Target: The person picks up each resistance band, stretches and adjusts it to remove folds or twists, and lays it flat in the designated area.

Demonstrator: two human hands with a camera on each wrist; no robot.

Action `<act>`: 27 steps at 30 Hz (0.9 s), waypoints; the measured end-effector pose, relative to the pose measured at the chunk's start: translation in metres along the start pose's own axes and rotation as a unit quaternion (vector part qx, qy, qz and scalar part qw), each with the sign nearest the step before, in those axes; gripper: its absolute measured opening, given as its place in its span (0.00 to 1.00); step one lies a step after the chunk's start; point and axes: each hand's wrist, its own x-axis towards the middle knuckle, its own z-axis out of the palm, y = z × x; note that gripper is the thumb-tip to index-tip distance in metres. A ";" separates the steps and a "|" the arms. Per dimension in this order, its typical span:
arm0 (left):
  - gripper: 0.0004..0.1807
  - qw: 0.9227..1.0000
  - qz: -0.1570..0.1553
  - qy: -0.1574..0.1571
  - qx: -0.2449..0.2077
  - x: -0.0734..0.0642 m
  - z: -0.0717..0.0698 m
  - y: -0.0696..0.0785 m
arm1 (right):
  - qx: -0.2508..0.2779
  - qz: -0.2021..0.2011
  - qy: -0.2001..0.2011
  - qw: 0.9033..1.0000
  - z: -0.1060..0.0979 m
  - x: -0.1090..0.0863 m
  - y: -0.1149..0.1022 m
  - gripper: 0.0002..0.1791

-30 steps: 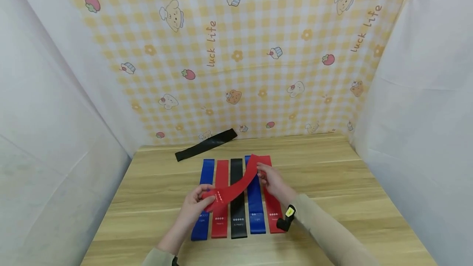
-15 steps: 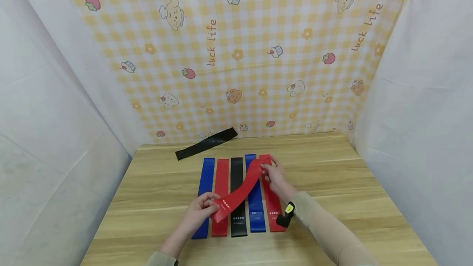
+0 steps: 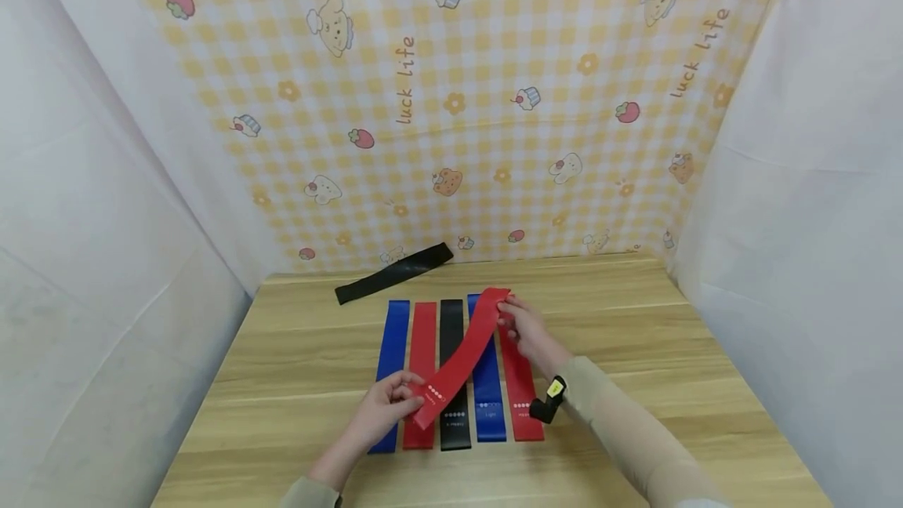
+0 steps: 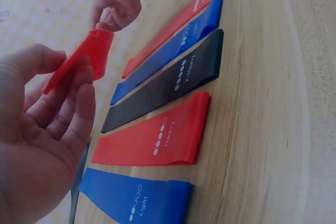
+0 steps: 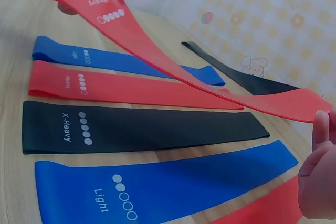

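A red resistance band [image 3: 463,355] is held above the table, slanting across the others. My left hand [image 3: 381,412] pinches its near end, where white dots and lettering show. At the far end my right hand [image 3: 527,329] pinches it; in the right wrist view the band sags between both hands. Below lies a row of flat bands: a blue one marked Light [image 4: 137,195], a red one marked Heavy [image 4: 157,135], a black one marked X-Heavy [image 4: 170,80], another blue one [image 5: 152,187] and another red one [image 3: 520,390]. The held band partly covers them in the head view.
Another black band [image 3: 393,273] lies slanted at the back of the wooden table [image 3: 282,359], by the yellow checked cloth [image 3: 494,132]. White sheets [image 3: 92,257] hang on both sides. A black device [image 3: 548,400] is strapped to the right wrist.
My left hand has moved right and toward me with its end of the red band. The right hand has shifted slightly right, its end dipping and then rising. The row lies still.
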 end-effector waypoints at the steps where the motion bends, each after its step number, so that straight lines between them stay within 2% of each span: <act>1: 0.16 1.000 0.002 -0.003 0.001 0.000 0.000 -0.001 | -0.002 0.001 -0.002 1.000 0.000 0.000 -0.001 0.25; 7: 0.15 1.000 0.005 -0.008 0.016 0.002 0.001 -0.001 | 0.002 0.000 -0.010 1.000 0.002 0.005 -0.009 0.21; 11: 0.15 1.000 0.002 -0.008 0.024 0.003 0.002 0.000 | -0.004 0.001 -0.027 1.000 0.001 0.006 -0.016 0.23; 16: 0.15 0.999 0.002 -0.023 0.032 0.002 0.001 0.000 | -0.018 0.017 -0.060 0.998 0.001 0.007 -0.026 0.26; 27: 0.14 0.992 0.039 -0.064 0.099 -0.001 0.007 -0.002 | -0.078 0.032 -0.087 0.993 0.002 0.013 -0.042 0.26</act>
